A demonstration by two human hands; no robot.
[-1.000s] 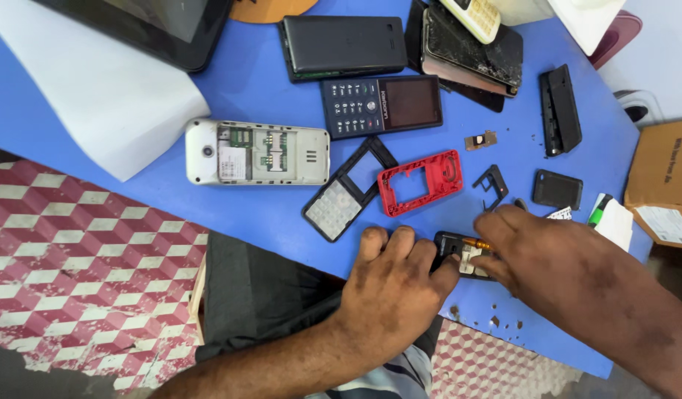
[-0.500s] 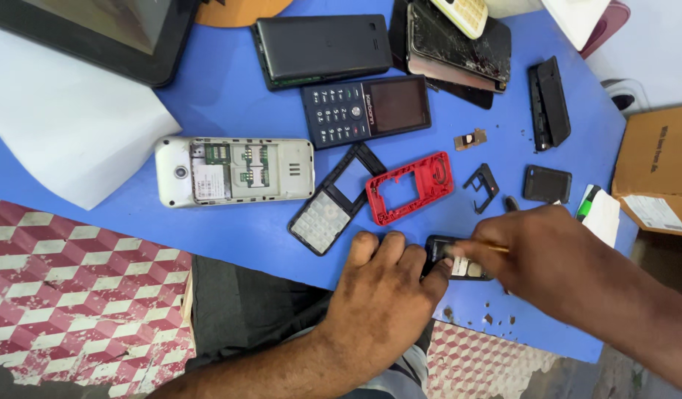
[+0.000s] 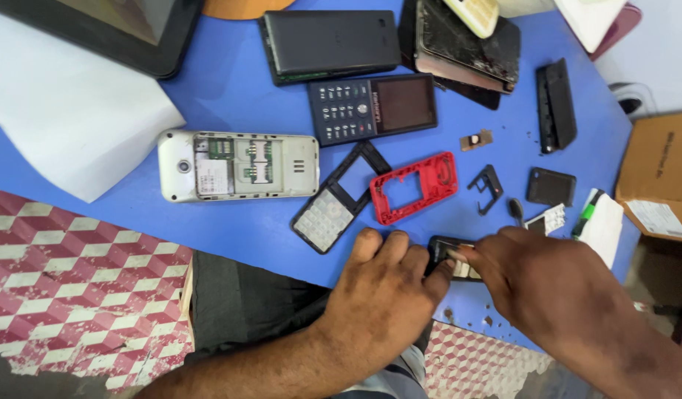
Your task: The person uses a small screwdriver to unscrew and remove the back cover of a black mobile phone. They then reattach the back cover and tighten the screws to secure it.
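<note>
Black phone part [image 3: 446, 251] mostly hidden, pinched between left hand [image 3: 381, 295], right hand [image 3: 548, 284].

The table [image 3: 230, 81] was blue. The phone frame [image 3: 415, 188] was red. The floor [image 3: 67, 273] showed a red-and-white cube pattern.

My left hand [image 3: 381, 295] and right hand [image 3: 555, 292] meet at near table edge [image 3: 230, 81], small phone part [image 3: 448, 255] between fingertips. Just beyond left hand: keypad frame [image 3: 341, 196]; phone housing frame [image 3: 415, 187] to its right, touching. Opened phone body [image 3: 237, 165] left of keypad frame. Keypad phone [image 3: 372, 108] behind frames; flat battery cover [image 3: 330, 44] behind that. Small bracket [image 3: 486, 188] and battery [image 3: 551, 186] right of housing frame. Paper sheet [image 3: 67, 111] far left, tablet [image 3: 97, 29] behind it. Cardboard box [image 3: 662, 174] far right.
</note>
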